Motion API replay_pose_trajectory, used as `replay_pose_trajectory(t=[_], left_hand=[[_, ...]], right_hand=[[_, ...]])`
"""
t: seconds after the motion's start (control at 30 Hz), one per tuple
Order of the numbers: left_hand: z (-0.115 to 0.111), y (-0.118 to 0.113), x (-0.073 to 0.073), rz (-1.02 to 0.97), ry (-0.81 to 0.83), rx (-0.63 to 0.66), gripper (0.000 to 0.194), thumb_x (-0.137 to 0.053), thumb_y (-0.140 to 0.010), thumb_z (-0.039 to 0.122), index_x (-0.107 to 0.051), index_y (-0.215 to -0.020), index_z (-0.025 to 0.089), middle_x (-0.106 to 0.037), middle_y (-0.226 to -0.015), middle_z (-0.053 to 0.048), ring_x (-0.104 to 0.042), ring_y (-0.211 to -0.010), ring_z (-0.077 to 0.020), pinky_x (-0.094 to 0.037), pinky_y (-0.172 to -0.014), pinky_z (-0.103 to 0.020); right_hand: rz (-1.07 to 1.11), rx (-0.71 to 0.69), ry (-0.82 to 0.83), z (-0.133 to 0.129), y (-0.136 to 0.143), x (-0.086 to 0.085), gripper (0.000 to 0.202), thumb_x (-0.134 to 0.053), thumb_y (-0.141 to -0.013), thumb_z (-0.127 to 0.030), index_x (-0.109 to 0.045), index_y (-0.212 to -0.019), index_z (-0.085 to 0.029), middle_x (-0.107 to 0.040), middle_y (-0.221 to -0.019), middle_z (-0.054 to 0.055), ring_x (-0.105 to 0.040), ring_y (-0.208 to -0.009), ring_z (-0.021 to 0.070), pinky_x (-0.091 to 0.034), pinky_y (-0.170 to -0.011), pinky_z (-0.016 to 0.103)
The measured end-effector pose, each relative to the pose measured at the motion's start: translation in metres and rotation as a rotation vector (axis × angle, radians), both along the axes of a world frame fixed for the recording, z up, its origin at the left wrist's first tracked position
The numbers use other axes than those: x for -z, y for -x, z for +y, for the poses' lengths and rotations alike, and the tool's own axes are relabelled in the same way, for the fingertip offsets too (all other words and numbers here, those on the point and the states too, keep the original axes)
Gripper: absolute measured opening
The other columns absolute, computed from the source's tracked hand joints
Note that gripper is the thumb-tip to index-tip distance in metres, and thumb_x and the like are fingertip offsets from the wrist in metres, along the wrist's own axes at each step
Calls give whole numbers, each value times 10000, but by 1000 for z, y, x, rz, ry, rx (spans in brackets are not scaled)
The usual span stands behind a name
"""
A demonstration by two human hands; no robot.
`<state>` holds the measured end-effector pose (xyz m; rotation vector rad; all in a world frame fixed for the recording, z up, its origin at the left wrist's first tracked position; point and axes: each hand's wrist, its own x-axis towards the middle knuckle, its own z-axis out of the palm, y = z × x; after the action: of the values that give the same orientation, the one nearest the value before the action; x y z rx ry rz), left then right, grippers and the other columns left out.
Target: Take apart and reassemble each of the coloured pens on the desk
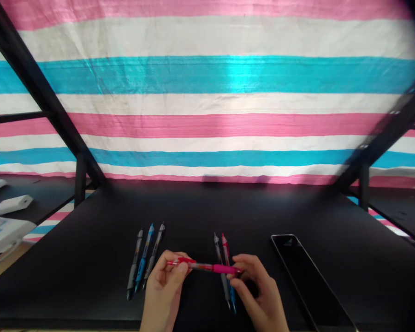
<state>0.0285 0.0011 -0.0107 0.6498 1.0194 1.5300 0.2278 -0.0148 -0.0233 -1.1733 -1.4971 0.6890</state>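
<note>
A pen (204, 266) with a red clip end and a pink grip is held level above the table. My left hand (168, 281) pinches it near the clip, between thumb and fingers. At the pink grip's tip, the thumb and fingers of my right hand (257, 288) close on the other end. Beside my left hand lie a grey-black pen (134, 265), a blue pen (145, 258) and another dark pen (154, 256). Partly under the held pen lie a dark pen (218, 246) and a pen with a red top and blue lower end (225, 249).
A black phone (309, 279) lies right of my right hand on the black table (200, 207). Black frame bars (51, 101) slope up at both sides. Behind hangs a striped sheet (207, 124). White devices (7, 233) sit at the far left.
</note>
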Motion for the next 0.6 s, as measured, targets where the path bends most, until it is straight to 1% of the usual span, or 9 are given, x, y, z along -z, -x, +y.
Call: replay_pose_trajectory(t=[0.03, 0.07, 0.13, 0.2, 0.27, 0.4, 0.47, 0.53, 0.6], left_hand=[[0, 0, 0, -3, 1, -2, 314, -917, -649, 339, -648, -702, 186, -674, -806, -9, -627, -752, -134, -532, -759, -222], [0, 0, 0, 0, 1, 1, 312, -918, -647, 337, -650, -701, 187, -677, -805, -9, -629, -754, -134, -532, -762, -221], [-1, 0, 0, 17, -7, 15, 295, -913, -657, 333, -661, -709, 188, -687, -803, -11, -639, -772, -138, -532, -774, -219], [-2, 0, 1, 42, -15, 35, 263, -899, -683, 336, -688, -744, 190, -700, -800, -17, -652, -790, -142, -530, -795, -215], [-2, 0, 2, 51, -15, 53, 247, -888, -701, 342, -715, -793, 192, -718, -809, -24, -669, -802, -146, -532, -822, -221], [0, -4, 2, -11, -1, 69, 257, -898, -687, 320, -733, -842, 200, -739, -855, -31, -697, -822, -167, -553, -844, -253], [1, -6, 1, -53, -3, 73, 271, -910, -664, 309, -730, -834, 199, -737, -845, -30, -702, -819, -176, -564, -832, -265], [2, -8, 0, -82, 2, 59, 285, -918, -651, 308, -729, -834, 197, -735, -838, -29, -702, -818, -176, -568, -830, -268], [2, -9, -1, -92, 13, 24, 292, -919, -653, 316, -728, -836, 193, -735, -841, -32, -698, -823, -169, -566, -829, -259]], right_hand=[[-26, -14, 6, 0, 0, 0, 127, -622, -952, -328, -668, -992, -216, -695, -766, 11, -637, -625, 148, -491, -585, 209], [-53, -34, 21, 0, 1, -1, 141, -592, -970, -319, -661, -905, -214, -665, -734, 5, -614, -613, 143, -470, -571, 208], [-79, -64, 56, -1, 2, -3, 294, -507, -1014, -323, -602, -760, -208, -583, -675, -4, -553, -591, 135, -426, -554, 217], [-73, -82, 86, -2, 3, -4, 403, -434, -1045, -344, -515, -676, -206, -516, -655, -8, -499, -581, 130, -390, -549, 229], [-64, -87, 100, -2, 3, -2, 469, -385, -1062, -364, -441, -624, -205, -477, -644, -8, -469, -574, 126, -364, -543, 238], [-56, -85, 116, 0, 4, 3, 549, -357, -1069, -396, -387, -556, -203, -425, -590, -16, -441, -522, 115, -314, -498, 242], [-28, -70, 122, 0, 3, 3, 572, -357, -1070, -403, -388, -536, -199, -425, -584, -15, -450, -522, 115, -322, -502, 238], [-5, -75, 128, 0, 3, 0, 538, -378, -1064, -405, -466, -577, -193, -473, -616, -6, -476, -554, 122, -351, -528, 234], [-18, -95, 125, -1, 3, -4, 445, -434, -1045, -411, -546, -673, -193, -507, -651, -6, -481, -579, 128, -365, -541, 232]])
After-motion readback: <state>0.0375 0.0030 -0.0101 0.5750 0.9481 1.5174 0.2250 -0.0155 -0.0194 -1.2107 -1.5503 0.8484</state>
